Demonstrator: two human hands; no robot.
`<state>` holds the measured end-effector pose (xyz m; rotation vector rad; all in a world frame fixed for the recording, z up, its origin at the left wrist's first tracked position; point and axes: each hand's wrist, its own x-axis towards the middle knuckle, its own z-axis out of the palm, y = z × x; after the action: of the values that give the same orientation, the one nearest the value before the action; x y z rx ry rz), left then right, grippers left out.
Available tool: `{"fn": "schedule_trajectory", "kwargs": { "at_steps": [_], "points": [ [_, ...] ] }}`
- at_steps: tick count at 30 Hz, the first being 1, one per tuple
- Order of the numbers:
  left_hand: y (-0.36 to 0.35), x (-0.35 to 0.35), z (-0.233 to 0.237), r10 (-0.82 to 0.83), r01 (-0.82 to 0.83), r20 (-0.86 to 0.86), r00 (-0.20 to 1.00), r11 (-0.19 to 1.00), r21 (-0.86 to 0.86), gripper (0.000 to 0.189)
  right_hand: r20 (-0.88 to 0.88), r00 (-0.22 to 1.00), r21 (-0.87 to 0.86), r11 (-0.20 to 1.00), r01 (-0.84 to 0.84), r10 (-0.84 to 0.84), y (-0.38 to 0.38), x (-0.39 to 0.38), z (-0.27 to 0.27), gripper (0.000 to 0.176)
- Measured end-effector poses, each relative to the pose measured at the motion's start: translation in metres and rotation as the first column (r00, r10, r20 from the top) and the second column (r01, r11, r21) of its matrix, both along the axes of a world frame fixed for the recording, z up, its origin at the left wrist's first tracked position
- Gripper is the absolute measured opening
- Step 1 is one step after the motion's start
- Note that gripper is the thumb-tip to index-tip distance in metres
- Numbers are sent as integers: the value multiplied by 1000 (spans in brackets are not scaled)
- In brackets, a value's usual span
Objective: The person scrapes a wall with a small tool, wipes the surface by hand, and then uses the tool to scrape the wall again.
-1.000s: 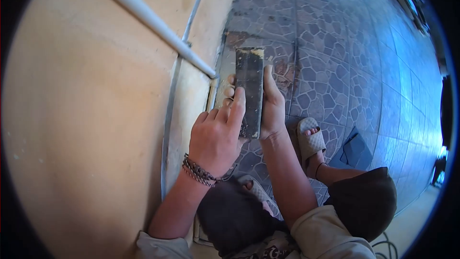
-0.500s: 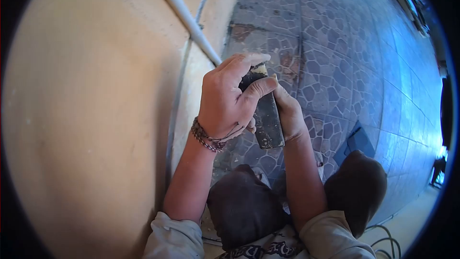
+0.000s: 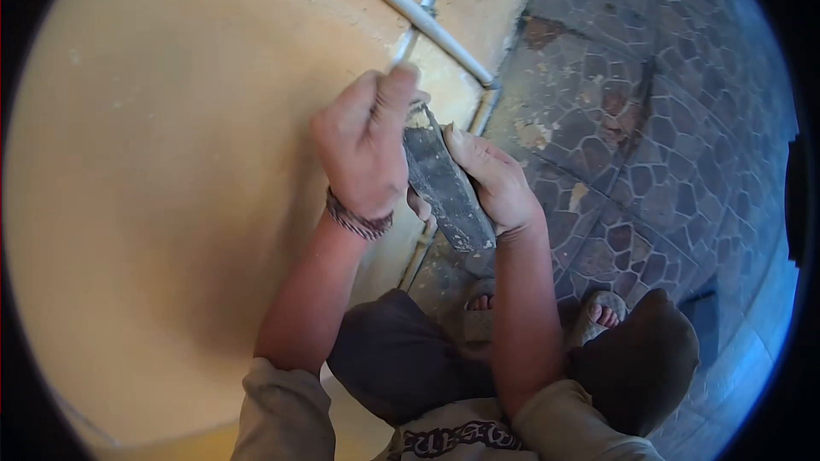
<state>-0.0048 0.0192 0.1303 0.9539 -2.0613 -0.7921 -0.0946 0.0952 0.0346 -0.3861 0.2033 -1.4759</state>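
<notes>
A dark grey rectangular slab (image 3: 448,183), like a strip of tile or stone with pale crumbly residue on it, is held tilted in front of the wall. My right hand (image 3: 504,183) grips it, thumb along its right edge and fingertips showing past its left side. At the slab's upper end, my left hand (image 3: 363,141) is closed, thumb and fingers drawn together by the pale patch. What lies between those fingers, if anything, is hidden. A braided bracelet (image 3: 359,220) circles the left wrist.
A yellow-orange wall (image 3: 188,145) stands close on the left, with a pale pipe (image 3: 397,0) along it. Stone-patterned floor (image 3: 683,111) with broken spots lies right. My knees (image 3: 401,350) and sandalled feet (image 3: 602,316) are below; a dark flat object (image 3: 702,329) lies beyond.
The view has swung toward the wall. My left hand has gone from lying across the slab to a closed grip at its upper end; my right hand still holds the slab.
</notes>
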Motion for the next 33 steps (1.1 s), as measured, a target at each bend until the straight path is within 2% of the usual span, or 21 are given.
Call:
{"fn": "schedule_trajectory", "kwargs": {
  "at_steps": [2, 3, 6, 7, 10, 13, 16, 17, 19, 20, 21, 23, 24, 25, 26, 27, 28, 30, 31, 32, 33],
  "points": [
    [5, -8, 22, 146, -148, 28, 989, 949, 280, 25, 103, 993, -62, 996, -57, 63, -5, 3, 2, 43],
    [6, -13, 21, 55, -56, 11, 998, 961, 270, 21, 92, 996, -4, 1000, -21, 21, -5, 5, 5, 50],
    [11, -31, 15, -165, 151, 28, 986, 949, 276, 19, 344, 938, 107, 994, -6, -32, -4, -5, 10, 53],
    [10, -31, 21, -173, 118, 81, 982, 883, 455, 23, 319, 948, 96, 995, -7, -24, -5, -9, 5, 54],
    [14, -39, 11, -75, 3, 183, 980, 931, 366, 23, 400, 916, 97, 994, -42, 0, -6, -13, -1, 51],
    [9, -37, -14, 0, -12, 78, 997, 989, 147, 20, 211, 976, 106, 992, -70, 47, -9, -18, -10, 50],
    [-4, -15, -20, 141, -151, 161, 977, 987, 51, 16, 65, 992, 260, 958, -124, 110, -14, -14, 3, 55],
    [-10, 0, -25, 171, -180, 134, 976, 982, 60, 17, 81, 982, 222, 957, -185, 171, -18, -8, -4, 58],
    [-25, 19, -37, 212, -217, 64, 975, 972, 89, 20, 105, 976, 214, 954, -211, 192, -13, -1, -13, 57],
    [-27, 25, -43, 207, -205, 11, 978, 962, 181, 21, 116, 970, 218, 948, -234, 213, -10, 3, -21, 57],
    [-21, 27, -47, 220, -199, -43, 975, 939, 280, 22, 43, 915, 170, 899, -403, 402, -1, 1, -39, 59],
    [-21, 57, -80, 240, -154, -107, 965, 847, 508, 26, -93, 867, 277, 849, -450, 490, 8, 7, -82, 60],
    [-16, 65, -103, 290, -180, -137, 947, 835, 520, 27, -164, 831, 323, 825, -464, 531, 11, 5, -99, 60],
    [-7, 66, -125, 332, -201, -164, 929, 824, 530, 29, -195, 802, 455, 776, -436, 564, 16, -5, -102, 62],
    [3, 65, -146, 372, -223, -182, 910, 810, 542, 31, -373, 755, 509, 800, -319, 539, 20, -10, -109, 63],
    [11, 62, -167, 456, -266, -164, 874, 735, 623, 35, -535, 669, 539, 818, -201, 517, 23, -16, -118, 64],
    [21, 54, -185, 486, -298, -143, 862, 715, 633, 38, -678, 542, 541, 836, -89, 496, 25, -22, -125, 65],
    [38, 48, -225, 574, -371, -92, 813, 633, 679, 42, -877, 349, 424, 873, 242, 329, 34, -29, -137, 68],
    [40, 45, -240, 621, -404, -58, 782, 575, 711, 45, -917, 232, 393, 841, 372, 325, 34, -36, -131, 65],
    [43, 46, -250, 598, -355, -55, 800, 544, 760, 47, -940, 111, 333, 804, 492, 322, 33, -39, -122, 63],
    [45, 42, -246, 571, -304, -53, 819, 511, 804, 49, -973, 103, 226, 779, 585, 205, 31, -33, -116, 61]
  ]
}}
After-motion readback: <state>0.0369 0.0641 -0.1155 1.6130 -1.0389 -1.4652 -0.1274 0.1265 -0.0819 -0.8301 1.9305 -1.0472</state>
